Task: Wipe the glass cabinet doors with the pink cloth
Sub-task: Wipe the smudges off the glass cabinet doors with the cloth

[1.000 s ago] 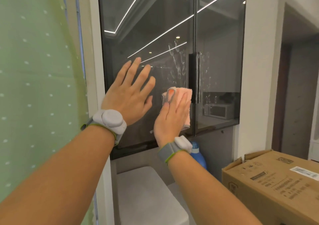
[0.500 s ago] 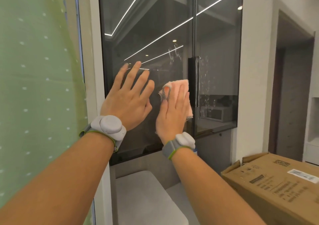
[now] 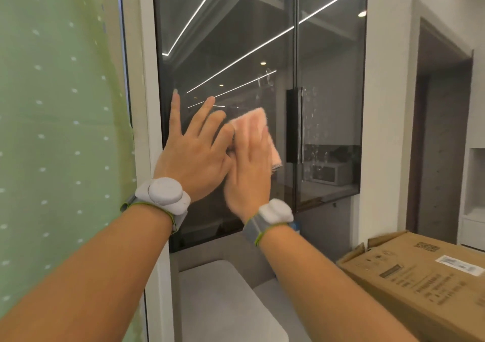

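Observation:
Two dark glass cabinet doors fill the middle of the view: the left door (image 3: 223,39) and the right door (image 3: 333,79), with a black handle (image 3: 294,123) between them. My right hand (image 3: 249,168) presses the pink cloth (image 3: 256,123) flat against the left door, its fingers covering the cloth's lower part. My left hand (image 3: 194,155) rests open on the same pane, fingers spread, its thumb side touching my right hand. Smudges and fingerprints show on the glass around the handle.
A green dotted curtain (image 3: 60,131) hangs at the left beside a white frame (image 3: 143,105). A cardboard box (image 3: 425,278) sits at the lower right. A grey counter (image 3: 223,302) lies below the doors. A doorway (image 3: 443,131) opens at the right.
My right hand has slid the pink cloth leftward on the glass, away from the handle, and now touches my left hand. My left hand has barely shifted.

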{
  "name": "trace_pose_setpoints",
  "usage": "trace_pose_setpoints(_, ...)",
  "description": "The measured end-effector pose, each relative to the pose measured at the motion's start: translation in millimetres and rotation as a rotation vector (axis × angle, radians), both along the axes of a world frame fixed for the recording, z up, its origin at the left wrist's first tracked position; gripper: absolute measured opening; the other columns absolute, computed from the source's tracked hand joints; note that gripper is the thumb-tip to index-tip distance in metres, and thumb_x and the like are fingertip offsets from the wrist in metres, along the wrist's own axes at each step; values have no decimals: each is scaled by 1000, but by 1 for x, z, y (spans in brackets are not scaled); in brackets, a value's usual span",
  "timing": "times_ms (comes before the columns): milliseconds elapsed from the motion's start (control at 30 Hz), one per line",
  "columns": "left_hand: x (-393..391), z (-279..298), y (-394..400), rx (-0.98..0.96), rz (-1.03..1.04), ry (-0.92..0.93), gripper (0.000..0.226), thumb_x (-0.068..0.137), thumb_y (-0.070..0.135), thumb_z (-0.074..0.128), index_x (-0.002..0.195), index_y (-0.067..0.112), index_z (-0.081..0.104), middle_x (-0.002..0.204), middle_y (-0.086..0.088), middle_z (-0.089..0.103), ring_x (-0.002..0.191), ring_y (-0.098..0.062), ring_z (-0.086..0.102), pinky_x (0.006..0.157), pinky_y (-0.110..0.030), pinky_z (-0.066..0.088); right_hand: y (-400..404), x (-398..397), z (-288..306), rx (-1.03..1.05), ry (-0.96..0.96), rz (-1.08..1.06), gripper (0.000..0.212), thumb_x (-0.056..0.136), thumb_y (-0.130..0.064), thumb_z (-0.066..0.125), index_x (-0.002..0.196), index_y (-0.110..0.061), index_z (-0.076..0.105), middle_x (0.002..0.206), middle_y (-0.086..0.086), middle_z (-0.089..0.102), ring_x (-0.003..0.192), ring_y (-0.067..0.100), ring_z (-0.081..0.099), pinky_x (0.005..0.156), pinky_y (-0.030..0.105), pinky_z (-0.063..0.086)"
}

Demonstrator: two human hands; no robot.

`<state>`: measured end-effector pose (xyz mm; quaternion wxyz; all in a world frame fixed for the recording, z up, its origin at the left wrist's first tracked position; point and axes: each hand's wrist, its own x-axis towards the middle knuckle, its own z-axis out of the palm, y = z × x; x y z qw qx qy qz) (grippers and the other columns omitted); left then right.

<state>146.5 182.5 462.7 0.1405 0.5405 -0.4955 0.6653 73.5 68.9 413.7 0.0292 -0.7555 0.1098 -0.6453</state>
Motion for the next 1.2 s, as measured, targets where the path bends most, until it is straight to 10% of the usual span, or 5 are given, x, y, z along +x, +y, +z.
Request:
trace_pose_setpoints(300, -9, 32, 5, -233, -203, 241, 33, 99, 14, 50, 124, -6, 56, 139, -32, 53, 128, -51, 52, 122, -61, 31, -2, 19, 113, -341, 98, -90, 63, 107, -33, 42, 163, -19, 16, 173, 9, 9, 161, 34, 3, 131, 47, 3)
trace_pose_setpoints(633, 2, 24, -5, -255, -22, 128, 35, 100, 21, 48, 130, 4, 56, 147, -28, 51, 146, -50, 40, 125, -62, 25, -27, -3, 194, -40, 49, -124, 57, 109, -34, 24, 164, -30, 10, 174, 1, 3, 161, 30, 1, 130, 51, 2)
trace_pose_setpoints(900, 1, 21, -7, -213, 16, 120, 33, 102, 23, 44, 127, 5, 56, 146, -26, 52, 150, -52, 33, 126, -60, 24, -18, 4, 114, 389, -143, -105, 55, 111, -39, 24, 163, -35, 11, 174, -4, 1, 161, 25, 0, 129, 50, 4)
trace_pose_setpoints(1200, -3, 20, -5, -183, -18, 124, 22, 90, 14, 44, 102, 2, 58, 141, -26, 56, 152, -55, 28, 126, -61, 25, -22, -2, 160, -55, 39, -173, 58, 109, -26, 28, 164, -17, 14, 173, 11, 7, 159, 35, 7, 129, 49, 10)
